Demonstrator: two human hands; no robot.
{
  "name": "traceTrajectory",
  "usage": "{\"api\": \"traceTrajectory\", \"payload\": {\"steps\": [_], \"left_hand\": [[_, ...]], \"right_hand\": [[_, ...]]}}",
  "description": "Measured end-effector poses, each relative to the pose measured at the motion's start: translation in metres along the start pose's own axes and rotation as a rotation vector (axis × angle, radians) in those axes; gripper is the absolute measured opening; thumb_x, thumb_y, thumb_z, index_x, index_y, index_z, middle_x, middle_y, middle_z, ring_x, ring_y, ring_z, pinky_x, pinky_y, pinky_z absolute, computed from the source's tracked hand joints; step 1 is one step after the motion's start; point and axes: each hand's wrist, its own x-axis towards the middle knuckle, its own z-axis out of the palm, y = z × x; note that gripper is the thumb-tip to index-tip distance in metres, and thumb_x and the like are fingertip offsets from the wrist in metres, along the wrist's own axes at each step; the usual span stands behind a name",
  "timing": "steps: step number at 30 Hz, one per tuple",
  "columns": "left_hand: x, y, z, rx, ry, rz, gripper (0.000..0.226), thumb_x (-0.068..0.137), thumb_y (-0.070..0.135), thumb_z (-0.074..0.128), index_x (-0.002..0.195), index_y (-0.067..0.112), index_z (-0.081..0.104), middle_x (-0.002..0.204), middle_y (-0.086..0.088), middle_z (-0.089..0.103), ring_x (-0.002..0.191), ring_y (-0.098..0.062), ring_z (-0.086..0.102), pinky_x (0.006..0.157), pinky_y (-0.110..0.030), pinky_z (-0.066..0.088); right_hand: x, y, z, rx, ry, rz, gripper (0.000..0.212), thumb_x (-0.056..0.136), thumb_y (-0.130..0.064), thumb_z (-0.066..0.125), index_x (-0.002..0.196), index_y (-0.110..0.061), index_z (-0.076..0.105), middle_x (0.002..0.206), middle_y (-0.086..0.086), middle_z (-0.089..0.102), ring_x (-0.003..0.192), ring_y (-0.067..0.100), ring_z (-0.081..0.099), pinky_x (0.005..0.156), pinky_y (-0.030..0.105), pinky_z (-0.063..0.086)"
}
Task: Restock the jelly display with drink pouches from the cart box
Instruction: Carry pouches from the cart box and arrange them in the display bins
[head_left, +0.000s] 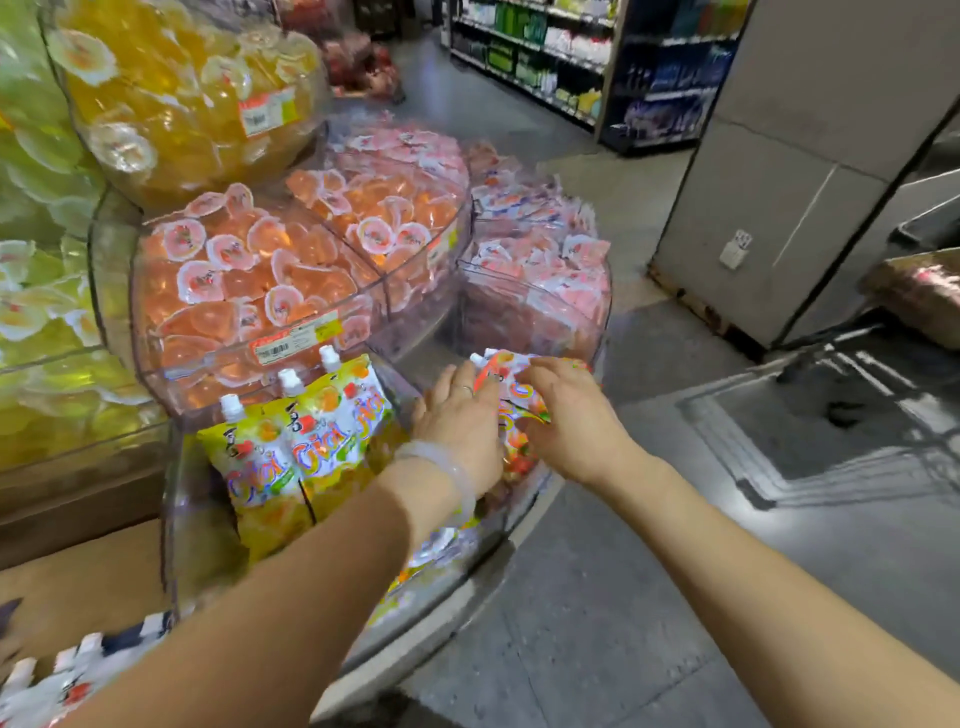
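A clear tiered jelly display (171, 483) fills the left half of the head view. Its lowest bin holds three yellow drink pouches (306, 436) with white caps, standing upright at the left. To their right, both my hands rest on red-orange drink pouches (511, 382) in the same bin. My left hand (460, 415), with a ring and a pale bracelet, lies flat against the pouches' left side. My right hand (563, 410) grips their right side with curled fingers. More white-capped pouches (62, 675) show at the bottom left corner.
Upper bins hold orange jelly cups (244, 275), pink jelly cups (535, 260) and yellow jelly cups (171, 88). A grey pillar (810, 156) stands right. Store shelves (597, 67) line the far aisle. A metal cart frame (831, 431) is on the floor at right.
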Motion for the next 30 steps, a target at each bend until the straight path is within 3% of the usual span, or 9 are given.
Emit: {"api": "traceTrajectory", "payload": {"steps": [4, 10, 20, 30], "left_hand": [[0.029, 0.098, 0.014, 0.143, -0.045, 0.181, 0.072, 0.087, 0.029, 0.057, 0.146, 0.012, 0.02, 0.156, -0.011, 0.014, 0.145, -0.028, 0.01, 0.119, -0.042, 0.013], [0.076, 0.269, 0.046, 0.179, -0.137, 0.374, 0.07, 0.087, 0.03, 0.061, 0.143, 0.01, 0.024, 0.15, -0.012, 0.022, 0.143, -0.03, 0.016, 0.115, -0.044, 0.022], [0.158, 0.472, 0.101, 0.23, -0.27, 0.587, 0.071, 0.087, 0.021, 0.058, 0.146, 0.012, 0.019, 0.154, -0.012, 0.014, 0.144, -0.03, 0.009, 0.116, -0.041, 0.017], [0.332, 0.642, 0.124, 0.237, -0.29, 0.788, 0.075, 0.087, 0.023, 0.061, 0.147, 0.013, 0.016, 0.155, -0.012, 0.01, 0.144, -0.03, 0.008, 0.115, -0.039, 0.019]], "right_hand": [[-0.026, 0.083, -0.039, -0.179, -0.063, 0.168, 0.053, 0.079, -0.025, 0.064, 0.128, -0.013, 0.05, 0.128, 0.01, 0.052, 0.122, 0.034, 0.046, 0.1, 0.043, 0.042], [-0.09, 0.217, -0.13, -0.318, -0.156, 0.432, 0.067, 0.084, -0.028, 0.065, 0.14, -0.014, 0.032, 0.145, 0.009, 0.035, 0.134, 0.032, 0.032, 0.106, 0.042, 0.037], [-0.151, 0.404, -0.221, -0.274, -0.141, 0.766, 0.064, 0.085, -0.032, 0.064, 0.137, -0.012, 0.033, 0.14, 0.011, 0.037, 0.13, 0.033, 0.034, 0.106, 0.043, 0.036], [-0.084, 0.596, -0.291, -0.226, -0.119, 0.974, 0.062, 0.088, -0.027, 0.063, 0.138, -0.012, 0.03, 0.138, 0.012, 0.038, 0.126, 0.034, 0.036, 0.097, 0.04, 0.04]]}}
